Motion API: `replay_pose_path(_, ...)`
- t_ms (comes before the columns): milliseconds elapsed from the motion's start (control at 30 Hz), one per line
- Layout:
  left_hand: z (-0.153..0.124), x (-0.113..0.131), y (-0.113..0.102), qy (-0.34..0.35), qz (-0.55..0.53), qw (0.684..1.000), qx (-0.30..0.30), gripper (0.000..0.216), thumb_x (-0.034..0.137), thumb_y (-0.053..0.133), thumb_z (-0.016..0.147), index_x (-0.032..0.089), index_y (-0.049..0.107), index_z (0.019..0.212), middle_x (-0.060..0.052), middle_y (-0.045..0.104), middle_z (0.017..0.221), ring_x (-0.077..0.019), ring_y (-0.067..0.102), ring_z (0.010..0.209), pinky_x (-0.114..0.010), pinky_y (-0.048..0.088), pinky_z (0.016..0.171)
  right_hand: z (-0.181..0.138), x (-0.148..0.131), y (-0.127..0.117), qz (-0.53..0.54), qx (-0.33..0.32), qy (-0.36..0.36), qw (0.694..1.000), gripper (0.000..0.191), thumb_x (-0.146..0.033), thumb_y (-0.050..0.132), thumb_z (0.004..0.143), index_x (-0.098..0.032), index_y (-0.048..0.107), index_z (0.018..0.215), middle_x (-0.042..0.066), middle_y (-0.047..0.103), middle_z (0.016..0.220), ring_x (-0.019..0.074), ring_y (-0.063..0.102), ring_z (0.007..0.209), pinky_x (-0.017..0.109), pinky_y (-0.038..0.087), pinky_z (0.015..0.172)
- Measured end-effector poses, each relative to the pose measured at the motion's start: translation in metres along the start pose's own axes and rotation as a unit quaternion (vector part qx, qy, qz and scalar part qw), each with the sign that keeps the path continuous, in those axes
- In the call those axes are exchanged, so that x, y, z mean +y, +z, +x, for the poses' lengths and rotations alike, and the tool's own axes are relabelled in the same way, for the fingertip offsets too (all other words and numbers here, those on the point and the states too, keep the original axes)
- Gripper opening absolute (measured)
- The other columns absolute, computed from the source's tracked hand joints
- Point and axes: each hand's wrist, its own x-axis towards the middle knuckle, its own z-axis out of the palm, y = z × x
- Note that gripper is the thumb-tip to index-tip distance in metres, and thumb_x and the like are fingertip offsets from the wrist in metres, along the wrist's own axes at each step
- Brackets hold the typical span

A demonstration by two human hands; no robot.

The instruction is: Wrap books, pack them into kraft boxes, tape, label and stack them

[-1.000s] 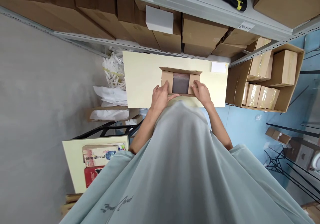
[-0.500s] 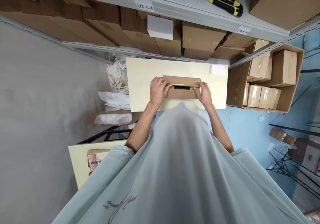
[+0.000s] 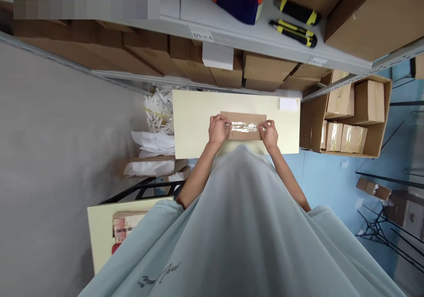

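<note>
A small brown cardboard box (image 3: 243, 116) lies closed on a pale yellow table (image 3: 195, 120). A strip of clear tape (image 3: 244, 127) runs along its top seam. My left hand (image 3: 218, 129) pinches the tape's left end at the box's left edge. My right hand (image 3: 269, 133) pinches the tape's right end at the right edge. Both hands have their fingers curled. My pale grey shirt hides the near edge of the table.
Grey shelving behind the table carries many cardboard boxes (image 3: 268, 67), a white box (image 3: 218, 56) and yellow-black utility knives (image 3: 293, 28). An open carton (image 3: 351, 116) with taped boxes stands at the right. White packing scraps (image 3: 159, 111) lie left of the table. A second table (image 3: 106, 231) is at lower left.
The box's flaps, open a second ago with a dark item showing inside, have been folded shut. A tape strip now lies over the seam, with both hands at its ends.
</note>
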Motion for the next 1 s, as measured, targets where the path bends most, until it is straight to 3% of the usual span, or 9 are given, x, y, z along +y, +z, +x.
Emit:
replay_pose_path(167,0.009,0.009,-0.018,0.027,0.032,0.999,0.001,0.022,0.013,0.066,0.091,0.025,0.085,0.086,-0.016,0.08,0.112,-0.0391,0.067,0.115,-0.058,0.061,0.113,-0.005,-0.013,-0.004,-0.036,0.004,-0.005,0.999,0.026,-0.028,0.059,0.112,-0.027,0.083,0.121,0.012,0.07,0.151,0.0267,0.081,0.118,0.037,0.066,0.097)
replay_pose_path(233,0.013,0.012,-0.024,0.016,0.078,0.997,-0.021,0.025,0.016,0.062,0.096,0.02,0.087,0.093,-0.019,0.08,0.125,-0.0404,0.069,0.122,-0.057,0.06,0.113,-0.005,-0.016,0.002,-0.038,0.037,-0.025,0.998,0.025,-0.025,0.059,0.109,-0.022,0.082,0.118,0.014,0.071,0.149,0.0273,0.078,0.126,0.037,0.065,0.103)
replay_pose_path(300,0.018,0.016,-0.028,0.008,0.112,0.993,-0.045,0.027,0.015,0.062,0.096,0.019,0.088,0.097,-0.019,0.081,0.131,-0.04,0.07,0.129,-0.057,0.055,0.12,0.002,-0.019,0.007,-0.028,0.11,-0.096,0.989,0.027,-0.019,0.06,0.103,-0.02,0.08,0.121,0.016,0.071,0.151,0.0308,0.072,0.139,0.044,0.062,0.116)
replay_pose_path(400,0.035,0.028,-0.037,0.017,0.112,0.993,-0.022,0.022,0.01,0.067,0.09,0.019,0.085,0.082,-0.018,0.084,0.113,-0.0409,0.075,0.124,-0.067,0.041,0.134,0.026,-0.035,0.0,-0.018,0.176,-0.188,0.966,0.03,-0.016,0.061,0.098,-0.022,0.08,0.121,0.019,0.071,0.152,0.0364,0.069,0.146,0.052,0.062,0.118)
replay_pose_path(500,0.064,0.057,-0.057,0.072,0.079,0.994,0.029,0.025,0.015,0.065,0.098,0.023,0.086,0.086,-0.014,0.086,0.119,-0.0398,0.072,0.135,-0.071,0.03,0.14,0.065,-0.071,-0.036,-0.016,0.219,-0.232,0.947,0.032,-0.022,0.056,0.106,-0.02,0.077,0.13,0.021,0.068,0.157,0.0369,0.066,0.149,0.057,0.057,0.124)
replay_pose_path(667,0.123,0.139,-0.119,0.199,-0.045,0.958,0.199,0.037,0.015,0.052,0.107,0.023,0.087,0.117,-0.015,0.082,0.132,-0.035,0.072,0.129,-0.052,0.055,0.119,0.133,-0.164,-0.134,-0.041,0.295,-0.323,0.898,0.047,-0.025,0.046,0.115,-0.008,0.064,0.154,0.028,0.064,0.162,0.0367,0.061,0.152,0.055,0.048,0.131)
replay_pose_path(767,0.143,0.182,-0.154,0.222,-0.089,0.931,0.275,0.038,0.012,0.05,0.107,0.021,0.085,0.12,-0.015,0.081,0.132,-0.0332,0.072,0.128,-0.049,0.055,0.118,0.158,-0.216,-0.175,-0.114,0.266,-0.311,0.905,0.051,-0.02,0.042,0.114,-0.007,0.058,0.161,0.028,0.066,0.161,0.0356,0.064,0.147,0.05,0.048,0.128)
replay_pose_path(867,0.143,0.2,-0.168,0.227,-0.112,0.922,0.294,0.034,0.012,0.055,0.106,0.022,0.085,0.117,-0.012,0.081,0.132,-0.0315,0.073,0.127,-0.048,0.055,0.119,0.17,-0.248,-0.185,-0.191,0.201,-0.256,0.926,0.05,-0.015,0.039,0.114,-0.006,0.059,0.158,0.027,0.068,0.16,0.034,0.065,0.148,0.045,0.049,0.125)
replay_pose_path(1000,0.126,0.19,-0.155,0.217,-0.118,0.925,0.287,0.032,0.01,0.058,0.103,0.022,0.084,0.118,-0.012,0.082,0.133,-0.0327,0.074,0.127,-0.049,0.057,0.116,0.178,-0.26,-0.176,-0.22,0.179,-0.235,0.93,0.046,-0.009,0.039,0.112,-0.003,0.066,0.149,0.031,0.074,0.15,0.035,0.07,0.144,0.045,0.048,0.125)
